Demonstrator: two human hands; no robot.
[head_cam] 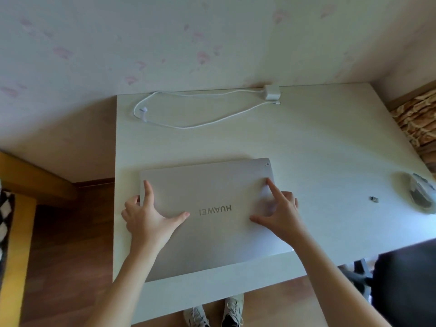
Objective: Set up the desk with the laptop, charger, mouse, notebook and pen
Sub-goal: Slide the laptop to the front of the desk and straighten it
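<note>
A closed silver laptop point(212, 190) lies flat near the front of the white desk point(306, 142), its logo upside down to me. My left hand point(148, 215) rests on the lid's left part with fingers spread, some reaching over the left edge. On the right part of the lid rests my right hand point(278, 213), fingers spread, index finger pointing toward the far right corner. A white charger brick point(271, 92) with its looped cable point(188, 125) lies at the desk's back edge. A grey mouse point(422, 192) sits at the right edge.
A small dark USB dongle point(374, 198) lies left of the mouse. A black chair point(405, 286) stands at the front right. Wooden floor and a yellow piece of furniture point(16, 232) are to the left. The wall runs behind the desk.
</note>
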